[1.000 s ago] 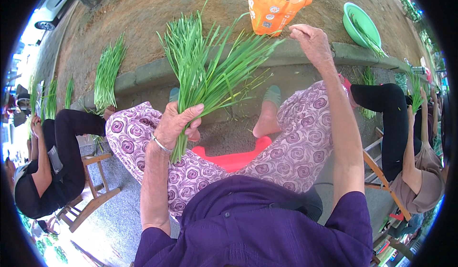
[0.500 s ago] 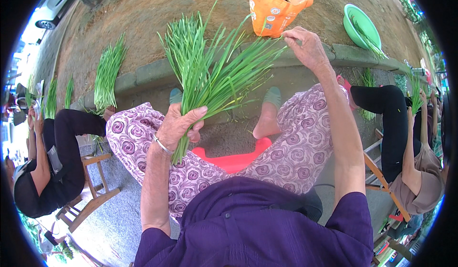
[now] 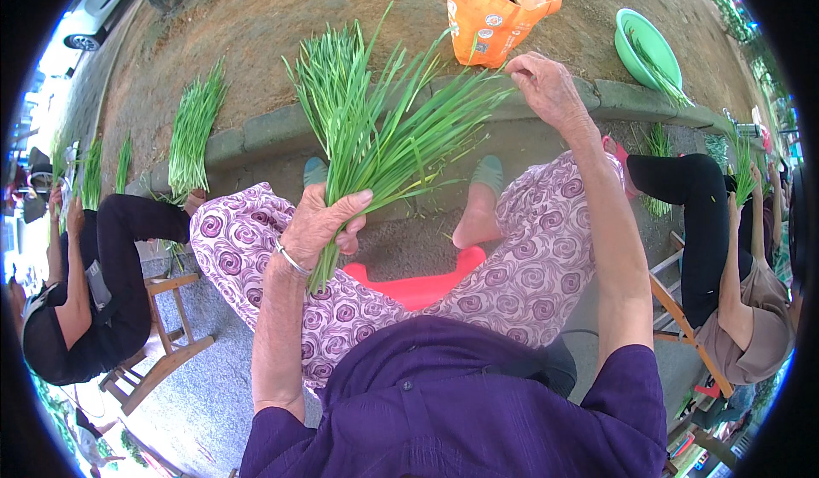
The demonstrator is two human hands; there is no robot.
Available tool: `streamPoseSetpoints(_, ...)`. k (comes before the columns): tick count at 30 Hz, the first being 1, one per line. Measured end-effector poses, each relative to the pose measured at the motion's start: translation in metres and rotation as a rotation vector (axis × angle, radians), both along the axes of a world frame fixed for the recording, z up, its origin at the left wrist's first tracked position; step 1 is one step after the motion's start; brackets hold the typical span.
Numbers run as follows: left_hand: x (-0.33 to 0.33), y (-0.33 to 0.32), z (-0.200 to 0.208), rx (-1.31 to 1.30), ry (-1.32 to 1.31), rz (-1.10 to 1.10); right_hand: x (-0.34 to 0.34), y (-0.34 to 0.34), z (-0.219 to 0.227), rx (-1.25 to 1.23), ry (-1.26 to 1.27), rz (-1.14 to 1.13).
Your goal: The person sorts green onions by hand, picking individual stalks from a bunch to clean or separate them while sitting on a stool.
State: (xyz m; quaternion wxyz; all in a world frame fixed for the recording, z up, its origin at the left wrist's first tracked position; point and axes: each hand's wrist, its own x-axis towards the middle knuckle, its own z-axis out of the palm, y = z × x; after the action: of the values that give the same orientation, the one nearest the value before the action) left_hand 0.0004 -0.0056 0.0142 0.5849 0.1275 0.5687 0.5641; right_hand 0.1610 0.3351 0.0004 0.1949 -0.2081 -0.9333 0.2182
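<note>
"Broadly, what spans the figure?"
"A kerb (image 3: 264, 132), with bare earth (image 3: 256, 43) beyond it."
"Next in size?"
"A red stool (image 3: 418, 290) between the thighs (image 3: 537, 273), then an orange bag (image 3: 488, 24) on the earth and, to its right, a green basin (image 3: 660, 41) holding leaves (image 3: 650, 61)."
"And the bunch (image 3: 367, 145)?"
"It fans up and rightward from the left grip (image 3: 324, 226), closed around its stems. The right grip (image 3: 553, 90), finger and thumb together, is at its tips; whether it pinches one cannot be told."
"Smallest?"
"A bangle (image 3: 293, 259), on the left wrist."
</note>
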Motion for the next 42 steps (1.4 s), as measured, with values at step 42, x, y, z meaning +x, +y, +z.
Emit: streamPoseSetpoints(42, 0.003, 0.004, -0.006, -0.022, 0.058, -0.054, 0.0, 0.009, -0.003, -0.116, 0.046, -0.175)
